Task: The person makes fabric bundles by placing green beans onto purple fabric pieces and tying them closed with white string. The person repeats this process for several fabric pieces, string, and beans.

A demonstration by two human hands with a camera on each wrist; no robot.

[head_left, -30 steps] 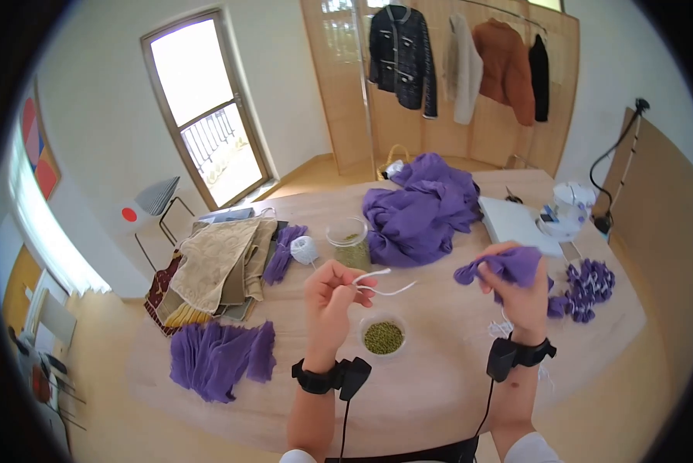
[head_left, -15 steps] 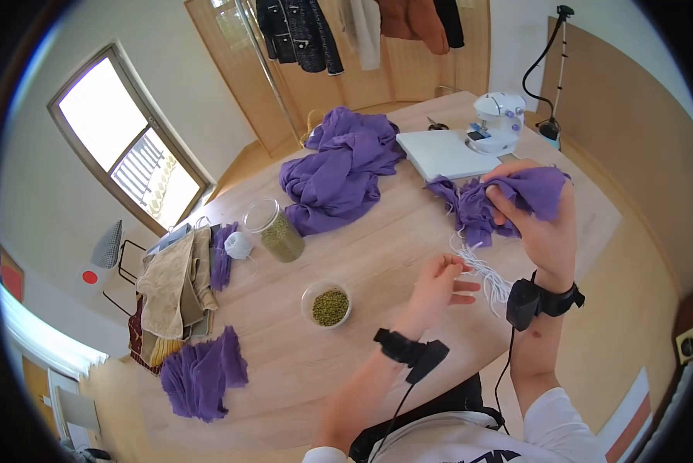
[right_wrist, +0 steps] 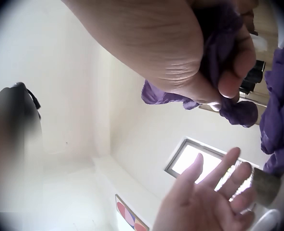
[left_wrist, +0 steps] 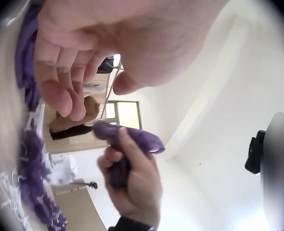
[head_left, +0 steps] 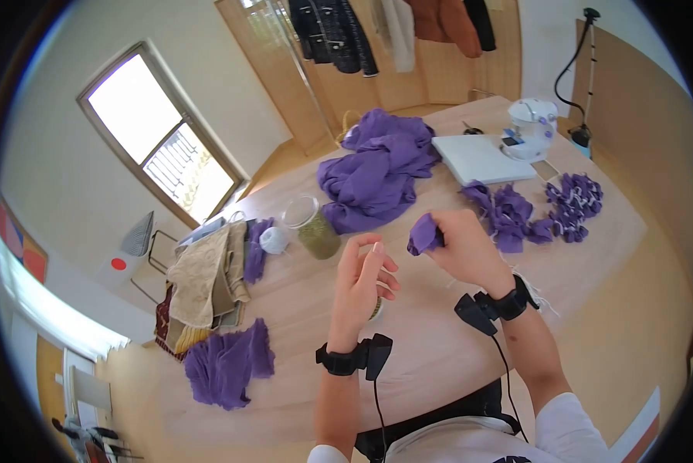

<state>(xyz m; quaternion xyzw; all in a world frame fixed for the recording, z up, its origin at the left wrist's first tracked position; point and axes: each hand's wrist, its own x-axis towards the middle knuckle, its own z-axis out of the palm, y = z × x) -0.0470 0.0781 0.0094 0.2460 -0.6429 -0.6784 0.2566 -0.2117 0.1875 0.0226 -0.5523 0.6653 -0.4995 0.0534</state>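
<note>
My right hand point(head_left: 470, 247) grips a piece of purple cloth point(head_left: 423, 235) above the table's middle. In the right wrist view, finger and thumb pinch this cloth just below a small rounded knob point(right_wrist: 240, 113), and the rest is bunched in the palm. My left hand point(head_left: 362, 278) is raised a little to the left, its fingers loosely bent and apart, with nothing seen between them in the left wrist view. Behind the left hand, a small bowl of green beans point(head_left: 376, 309) is mostly hidden. White strings point(head_left: 538, 292) lie behind the right wrist.
Gathered purple cloth point(head_left: 508, 212) lies at right near a white sewing machine point(head_left: 530, 127). A large purple heap point(head_left: 377, 170) sits at the back, beside a jar of green beans point(head_left: 315, 231) and a white yarn ball point(head_left: 274, 241). Folded fabrics point(head_left: 203, 274) and purple cloth point(head_left: 230, 366) are left.
The left hand, which held a white string and then reached to the string bundle, is back at the left, fingers loose. The right hand has moved left with its cloth. The head view has turned.
</note>
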